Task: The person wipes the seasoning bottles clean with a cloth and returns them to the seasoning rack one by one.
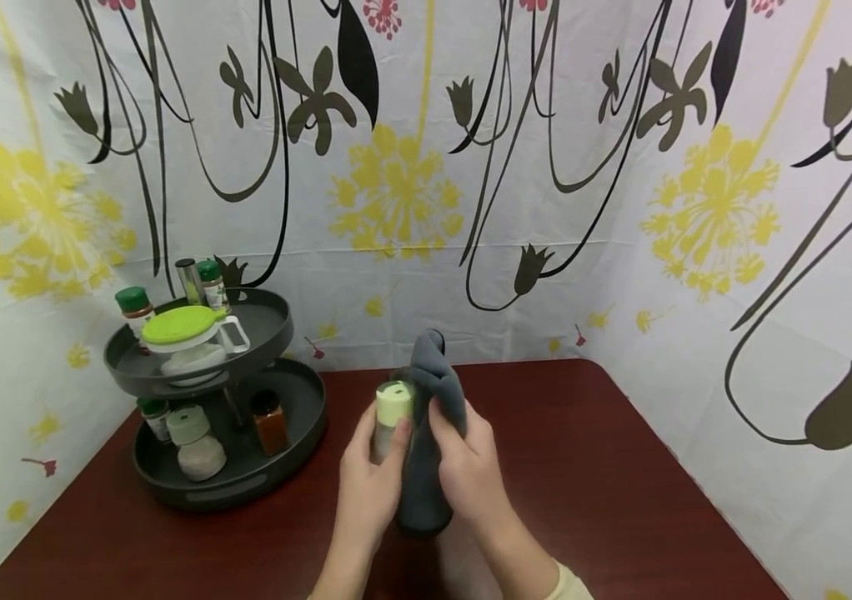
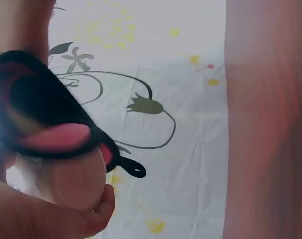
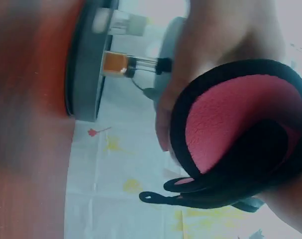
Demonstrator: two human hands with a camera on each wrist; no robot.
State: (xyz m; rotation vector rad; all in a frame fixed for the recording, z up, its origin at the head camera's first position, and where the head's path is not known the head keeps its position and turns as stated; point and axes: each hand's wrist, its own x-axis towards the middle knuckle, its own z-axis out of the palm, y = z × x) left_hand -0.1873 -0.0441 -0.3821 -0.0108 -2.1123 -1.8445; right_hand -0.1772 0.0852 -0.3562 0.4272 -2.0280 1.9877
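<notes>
My left hand [image 1: 371, 479] grips a clear jar [image 1: 383, 446] with a pale green lid, fingers on one side and thumb on the other. The jar stands upright, raised above the table. Beside it, my right hand [image 1: 471, 471] holds a grey cloth [image 1: 426, 483] between thumb and fingers. The cloth hangs down next to the jar and touches or overlaps its right side. In the right wrist view the folded cloth [image 3: 220, 119] shows a pink fleecy face, black edging and a hanging loop. From the left wrist, the jar's bottom [image 2: 73, 181] shows below the cloth.
On the left of the dark red table [image 1: 561, 467] stands a two-tier grey turntable rack [image 1: 246, 487]. Its upper tray bears a green-lidded container [image 1: 186, 329] and several spice bottles. Below are a white-filled jar [image 1: 201, 454] and an orange-brown spice jar [image 1: 271, 429]. Patterned curtains surround the table.
</notes>
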